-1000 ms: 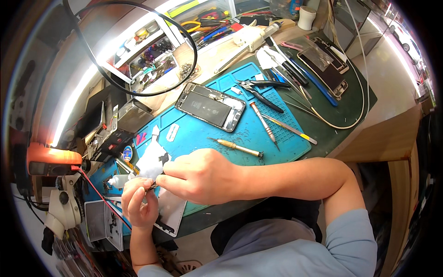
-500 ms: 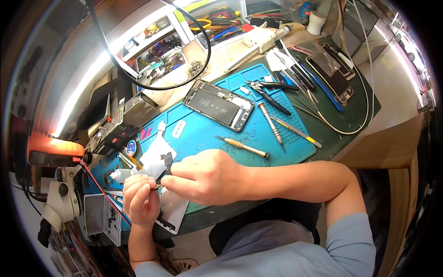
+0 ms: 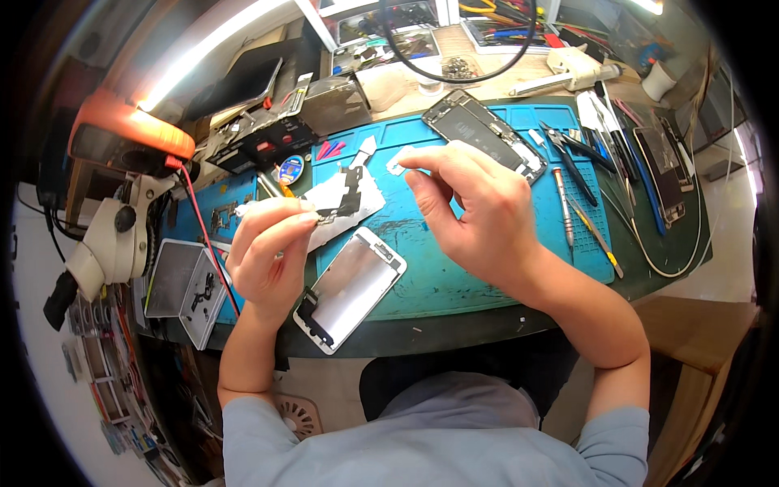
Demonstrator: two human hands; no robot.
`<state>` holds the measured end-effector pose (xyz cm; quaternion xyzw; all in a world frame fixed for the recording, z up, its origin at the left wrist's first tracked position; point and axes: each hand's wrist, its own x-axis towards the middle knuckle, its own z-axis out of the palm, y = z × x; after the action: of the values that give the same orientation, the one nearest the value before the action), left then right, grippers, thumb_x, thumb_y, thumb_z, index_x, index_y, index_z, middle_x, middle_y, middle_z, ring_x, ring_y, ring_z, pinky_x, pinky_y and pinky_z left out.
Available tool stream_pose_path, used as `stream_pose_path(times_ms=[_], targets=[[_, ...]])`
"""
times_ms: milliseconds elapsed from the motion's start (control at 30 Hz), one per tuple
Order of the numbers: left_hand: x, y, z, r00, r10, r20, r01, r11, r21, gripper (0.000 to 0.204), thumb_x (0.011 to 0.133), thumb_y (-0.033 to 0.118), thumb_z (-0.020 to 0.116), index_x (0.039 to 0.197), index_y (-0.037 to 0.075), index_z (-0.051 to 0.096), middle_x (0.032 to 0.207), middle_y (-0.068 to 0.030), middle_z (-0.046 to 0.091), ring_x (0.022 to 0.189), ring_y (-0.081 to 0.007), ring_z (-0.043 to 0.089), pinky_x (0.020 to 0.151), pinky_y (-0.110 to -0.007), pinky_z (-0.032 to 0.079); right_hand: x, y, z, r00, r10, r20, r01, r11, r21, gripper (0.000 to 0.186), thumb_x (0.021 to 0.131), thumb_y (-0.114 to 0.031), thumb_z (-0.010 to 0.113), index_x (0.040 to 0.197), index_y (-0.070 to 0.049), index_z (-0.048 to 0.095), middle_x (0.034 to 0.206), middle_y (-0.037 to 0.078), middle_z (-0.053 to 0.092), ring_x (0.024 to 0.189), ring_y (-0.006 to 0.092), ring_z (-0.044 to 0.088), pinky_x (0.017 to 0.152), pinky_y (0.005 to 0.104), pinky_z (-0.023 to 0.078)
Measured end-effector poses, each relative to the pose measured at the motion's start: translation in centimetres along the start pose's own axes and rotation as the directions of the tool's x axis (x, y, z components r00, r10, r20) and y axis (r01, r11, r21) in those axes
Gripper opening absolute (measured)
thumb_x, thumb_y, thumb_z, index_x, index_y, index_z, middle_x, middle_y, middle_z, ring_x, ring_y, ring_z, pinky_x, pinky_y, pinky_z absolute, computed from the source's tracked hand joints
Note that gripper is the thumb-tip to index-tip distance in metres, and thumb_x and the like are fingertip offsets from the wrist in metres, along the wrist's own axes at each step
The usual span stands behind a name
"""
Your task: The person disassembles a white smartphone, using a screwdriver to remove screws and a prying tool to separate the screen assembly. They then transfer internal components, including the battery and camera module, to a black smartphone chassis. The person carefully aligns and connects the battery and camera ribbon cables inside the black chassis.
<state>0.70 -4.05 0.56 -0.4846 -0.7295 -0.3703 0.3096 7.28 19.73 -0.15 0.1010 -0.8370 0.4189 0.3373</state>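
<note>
My left hand (image 3: 272, 243) pinches a thin, dark, stepped piece (image 3: 350, 193) that looks like a phone circuit board. It stands out over a crumpled white sheet (image 3: 372, 197) on the blue mat. My right hand (image 3: 483, 203) is over the mat, index finger and thumb apart. Its index fingertip is near a small white sticker (image 3: 395, 165); whether they touch, I cannot tell. Behind that hand lies an opened phone body (image 3: 471, 126), partly covered. Close to my left wrist is a white-framed phone screen (image 3: 353, 288), lying slanted at the mat's front edge.
Right of the phone body lie black-handled pliers (image 3: 572, 162), a screwdriver (image 3: 563, 207) and tweezers (image 3: 595, 235). Farther right is another phone part (image 3: 657, 170). A clear box (image 3: 182, 280) stands left, crossed by a red cable (image 3: 213, 235), near an orange meter (image 3: 126, 138).
My hands have separated; the right moved up and right, while the left keeps the dark piece. The view has shifted, uncovering the phone screen. The gold screwdriver is now hidden.
</note>
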Motion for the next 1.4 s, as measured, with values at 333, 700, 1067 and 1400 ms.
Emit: stream_pose_path(times_ms=[333, 700, 1067, 1400], targets=[[0.5, -1.3, -0.4, 0.996, -0.019, -0.091, 0.025, 0.998, 0.061, 0.024, 0.076, -0.009, 0.077, 0.096, 0.002, 0.069, 0.096, -0.012, 0.07, 0.087, -0.022, 0.069, 0.075, -0.03, 0.056, -0.7, 1.5, 1.7, 0.954, -0.06, 0.292, 0.096, 0.989, -0.112, 0.01, 0.084, -0.013, 0.073, 0.09, -0.008, 0.067, 0.085, 0.005, 0.064, 0.077, 0.0245, 0.065, 0.066, 0.0353, 0.053], [1.3, -1.0, -1.7, 0.987, 0.055, -0.153, -0.04, 0.994, 0.098, 0.027, 0.076, -0.009, 0.077, 0.099, 0.002, 0.069, 0.096, -0.0104, 0.068, 0.084, -0.0202, 0.068, 0.07, -0.028, 0.057, 0.5, 0.5, 5.8, 0.878, -0.02, 0.479, 0.189, 0.933, -0.307, 0.013, 0.085, -0.016, 0.067, 0.081, -0.006, 0.061, 0.082, 0.009, 0.061, 0.078, 0.0272, 0.065, 0.067, 0.0382, 0.054], [1.7, -1.6, -3.0, 0.961, 0.108, -0.256, -0.074, 0.988, 0.139, 0.026, 0.077, -0.008, 0.076, 0.1, 0.003, 0.07, 0.098, -0.0085, 0.068, 0.085, -0.0202, 0.067, 0.069, -0.028, 0.055, -0.1, 1.2, 6.9, 0.888, -0.125, 0.443, 0.303, 0.884, -0.357, 0.011, 0.086, -0.014, 0.067, 0.083, -0.006, 0.06, 0.079, 0.008, 0.059, 0.076, 0.027, 0.064, 0.07, 0.0373, 0.053], [-3.3, 2.4, -12.3, 0.925, 0.059, -0.377, 0.07, 0.944, 0.321, 0.026, 0.075, -0.008, 0.074, 0.099, 0.003, 0.071, 0.098, -0.0106, 0.069, 0.086, -0.025, 0.067, 0.074, -0.032, 0.055, 3.2, -9.8, 11.3, 0.808, -0.163, 0.565, 0.155, 0.986, 0.063, 0.006, 0.086, -0.006, 0.062, 0.088, -0.002, 0.059, 0.088, 0.015, 0.064, 0.08, 0.0341, 0.064, 0.071, 0.0429, 0.052]])
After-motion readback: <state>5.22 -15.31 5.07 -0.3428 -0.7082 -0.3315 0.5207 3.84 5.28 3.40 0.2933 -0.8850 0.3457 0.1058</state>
